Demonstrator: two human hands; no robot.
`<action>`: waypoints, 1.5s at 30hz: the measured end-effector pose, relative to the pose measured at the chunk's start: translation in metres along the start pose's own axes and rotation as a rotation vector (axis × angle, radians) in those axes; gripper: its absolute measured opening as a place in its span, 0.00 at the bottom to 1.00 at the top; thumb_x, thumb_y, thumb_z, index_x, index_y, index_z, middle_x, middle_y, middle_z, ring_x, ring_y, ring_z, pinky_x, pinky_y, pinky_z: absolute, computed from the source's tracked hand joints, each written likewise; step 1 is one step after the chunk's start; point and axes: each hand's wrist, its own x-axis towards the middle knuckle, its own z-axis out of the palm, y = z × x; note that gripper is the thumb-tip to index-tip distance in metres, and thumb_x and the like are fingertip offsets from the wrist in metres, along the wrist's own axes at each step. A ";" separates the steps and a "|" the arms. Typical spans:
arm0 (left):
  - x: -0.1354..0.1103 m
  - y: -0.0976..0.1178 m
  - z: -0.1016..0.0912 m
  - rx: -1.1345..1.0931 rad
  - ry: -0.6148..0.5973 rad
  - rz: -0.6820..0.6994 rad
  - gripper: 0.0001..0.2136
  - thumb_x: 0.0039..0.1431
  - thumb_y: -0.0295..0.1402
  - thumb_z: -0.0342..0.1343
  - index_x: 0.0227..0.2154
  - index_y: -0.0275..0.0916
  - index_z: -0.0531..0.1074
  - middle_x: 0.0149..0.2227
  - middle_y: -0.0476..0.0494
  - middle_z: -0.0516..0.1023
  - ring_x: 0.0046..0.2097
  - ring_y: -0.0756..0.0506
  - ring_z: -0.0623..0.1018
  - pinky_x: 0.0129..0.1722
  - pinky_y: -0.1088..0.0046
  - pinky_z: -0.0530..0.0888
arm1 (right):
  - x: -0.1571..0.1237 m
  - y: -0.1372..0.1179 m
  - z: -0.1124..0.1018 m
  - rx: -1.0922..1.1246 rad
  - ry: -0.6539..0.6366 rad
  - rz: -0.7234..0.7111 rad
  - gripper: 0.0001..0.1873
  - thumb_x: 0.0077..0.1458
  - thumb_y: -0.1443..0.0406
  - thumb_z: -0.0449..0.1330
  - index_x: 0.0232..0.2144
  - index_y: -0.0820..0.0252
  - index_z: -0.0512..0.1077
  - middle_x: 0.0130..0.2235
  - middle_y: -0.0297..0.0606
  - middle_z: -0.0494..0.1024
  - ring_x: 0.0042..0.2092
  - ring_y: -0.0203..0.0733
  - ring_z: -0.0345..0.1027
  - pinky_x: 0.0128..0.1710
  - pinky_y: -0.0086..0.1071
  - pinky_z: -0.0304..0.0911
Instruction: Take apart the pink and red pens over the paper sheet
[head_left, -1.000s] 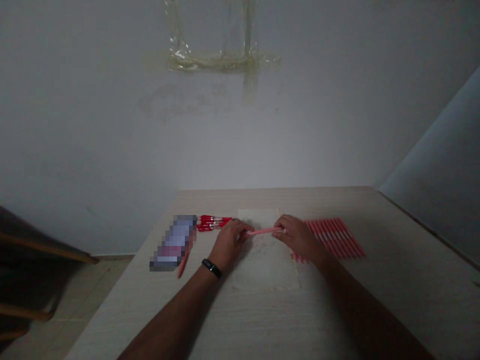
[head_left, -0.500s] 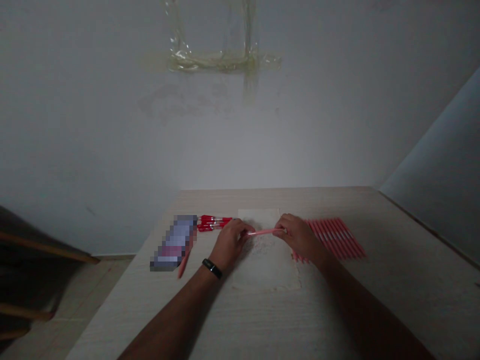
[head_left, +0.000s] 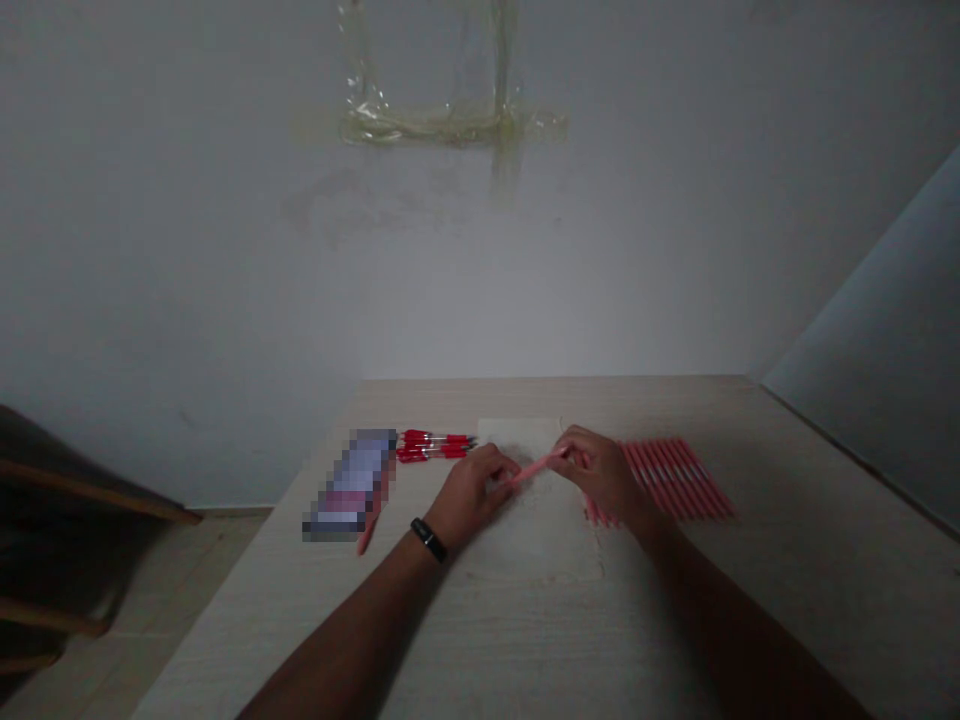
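Between my two hands is a slim pink pencil [head_left: 534, 468], held above a pale sheet of paper [head_left: 536, 545]. My left hand [head_left: 474, 492], with a dark band on its wrist, is closed on the pencil's lower left end. The fingers of my right hand [head_left: 601, 474] pinch its upper right end, so it slants up to the right. Beside my right hand lies a row of several pink pencils [head_left: 675, 480], partly hidden behind the hand. Grey-dark specks or smudges mark the sheet near the pencil.
Several red pens [head_left: 433, 448] lie at the back left of the wooden table [head_left: 495, 650]. A blurred-out phone-like object [head_left: 349, 485] lies left of them, with another pink stick [head_left: 367, 532] along its edge. A wall [head_left: 600, 280] with tape on it stands behind.
The pencil has gone from nearly level to slanting, its left end lower. My left hand has shifted slightly right and down, showing more of the red pens. My right hand stays nearly in place.
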 end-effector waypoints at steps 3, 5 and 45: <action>0.001 0.000 0.000 -0.123 0.041 -0.057 0.06 0.59 0.35 0.61 0.35 0.38 0.77 0.32 0.46 0.76 0.35 0.47 0.72 0.34 0.73 0.64 | -0.002 0.000 0.004 0.056 -0.033 -0.052 0.08 0.61 0.59 0.62 0.35 0.58 0.75 0.35 0.36 0.76 0.36 0.39 0.70 0.35 0.31 0.64; 0.002 -0.001 0.000 -0.255 0.073 -0.113 0.09 0.59 0.38 0.62 0.35 0.37 0.76 0.31 0.46 0.76 0.33 0.48 0.71 0.32 0.73 0.64 | -0.002 0.003 0.006 0.050 -0.071 -0.100 0.07 0.60 0.60 0.63 0.39 0.57 0.76 0.37 0.37 0.76 0.39 0.40 0.71 0.40 0.33 0.65; 0.002 0.005 0.011 -0.860 0.162 -0.251 0.13 0.49 0.38 0.70 0.32 0.35 0.77 0.27 0.48 0.77 0.29 0.51 0.71 0.30 0.76 0.65 | -0.001 0.011 0.008 0.024 -0.152 -0.193 0.10 0.63 0.57 0.61 0.36 0.57 0.76 0.35 0.38 0.77 0.40 0.41 0.70 0.41 0.34 0.63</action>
